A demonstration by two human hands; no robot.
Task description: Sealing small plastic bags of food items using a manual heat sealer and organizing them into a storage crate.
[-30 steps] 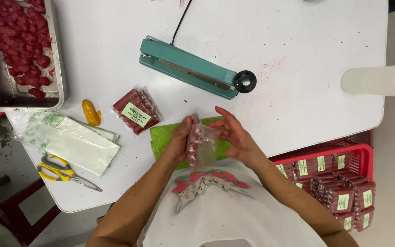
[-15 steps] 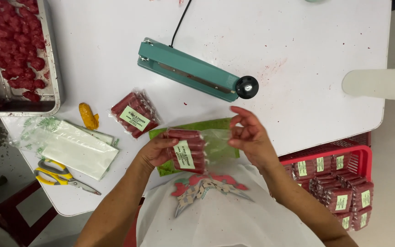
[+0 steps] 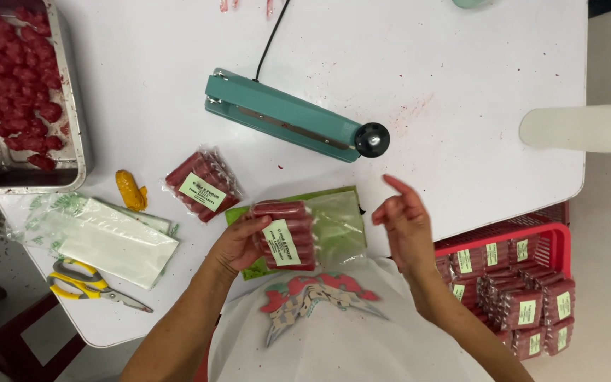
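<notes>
a white round-cornered counter point(image 3: 461, 85) with faint red smears fills the view from above. at its far left stands a metal tray point(image 3: 72, 141) heaped with red sausage pieces point(image 3: 8, 78). below it lie a small yellow-orange lump point(image 3: 129, 189), a stack of clear plastic bags with green print point(image 3: 100, 237) and yellow-handled scissors point(image 3: 90, 284). next comes a sealed clear pack of red sausages with a pale green label point(image 3: 203, 186), lying flat on the counter. above it, a teal bar-shaped heat sealer with a black knob point(image 3: 291, 120) sits at a slant, its black cord running off the top edge. the left hand point(image 3: 238, 244) pinches a second labelled clear bag of red sausages point(image 3: 284, 235) by its left side, thumb on top, the bag resting on a green mat point(image 3: 341, 226) at the near counter edge. the right hand point(image 3: 406, 225) hovers just beside the bag, spread and empty, touching nothing. at far right, below the counter, a red plastic crate point(image 3: 525, 240) holds many such labelled packs point(image 3: 525, 304).
</notes>
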